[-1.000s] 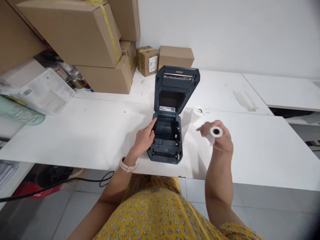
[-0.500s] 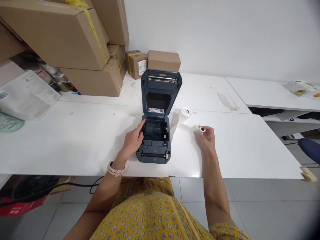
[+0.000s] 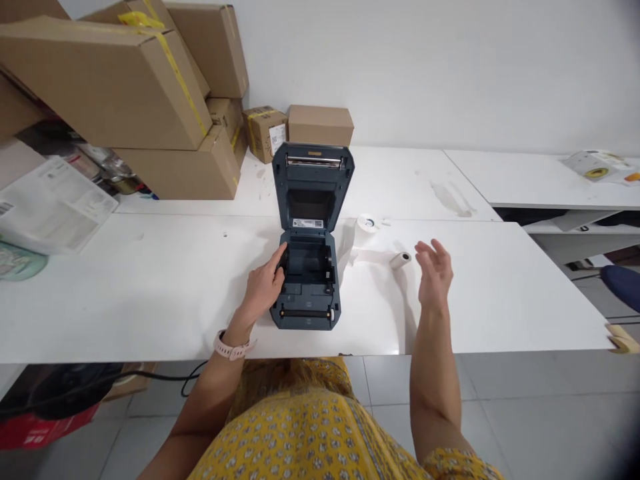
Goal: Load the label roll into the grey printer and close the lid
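Printer [image 3: 306, 280] of dark blue-grey plastic, boxy with cut corners, sits open near the front edge of the white table [image 3: 125, 287], its hinged lid [image 3: 313, 183] raised at the back and its hollow inside exposed. A black roller [image 3: 306, 313] crosses the front of its base, and a white printed label [image 3: 308, 223] lies near the hinge. The left hand [image 3: 263, 287], with a pale pink watch band [image 3: 234, 347] on its wrist, reaches its straight index finger to the left rim of the base; whether its other fingers grip the side I cannot tell. The right hand [image 3: 434, 272] is released, palm bare and fingers spread and slightly bent, just right of the small white paper roll [image 3: 401, 260]. That roll lies on its side to the right of the printer, a loose paper strip [image 3: 373, 256] running leftward from it. Behind it and a little to its left, a wider white roll [image 3: 367, 225] stands on end. Brown cardboard boxes [image 3: 110, 87] with yellow tape are stacked at the table's back left, and two smaller ones, a taped box [image 3: 260, 133] and a plain oblong box [image 3: 321, 125], stand by the back edge behind the lid.
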